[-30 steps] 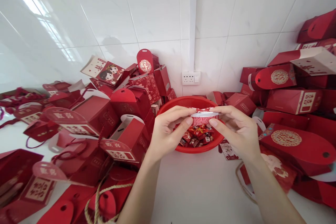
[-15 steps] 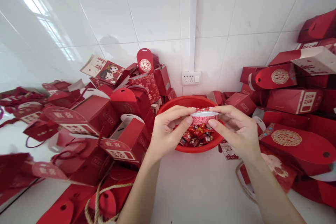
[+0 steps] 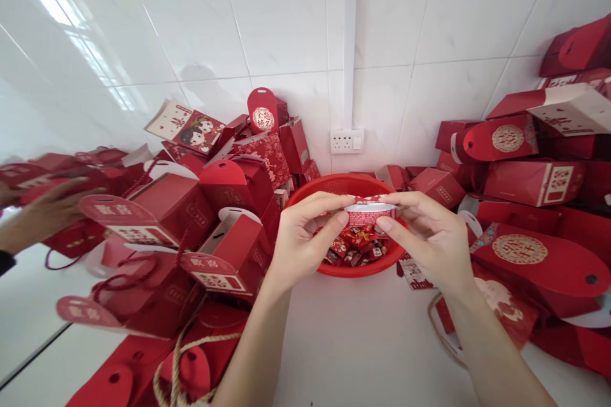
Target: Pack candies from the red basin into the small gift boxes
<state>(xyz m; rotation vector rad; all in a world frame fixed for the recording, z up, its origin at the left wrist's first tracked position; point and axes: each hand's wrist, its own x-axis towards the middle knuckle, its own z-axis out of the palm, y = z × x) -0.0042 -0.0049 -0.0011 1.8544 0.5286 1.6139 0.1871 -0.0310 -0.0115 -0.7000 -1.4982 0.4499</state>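
Bridging both hands [image 3: 305, 238] [image 3: 432, 241]: red packet [image 3: 368, 217]

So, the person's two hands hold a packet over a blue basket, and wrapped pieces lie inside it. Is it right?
Not quite: the basket is red, not blue, as the head view shows. The left hand and right hand do hold the packet over it, and wrapped pieces lie inside.

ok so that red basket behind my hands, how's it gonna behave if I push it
The red basket looks wide and low, so it would probably slide rather than tip. Its smooth, even rim suggests fairly stiff plastic. The small wrapped pieces seem to lie loose inside, so they'd likely shift.
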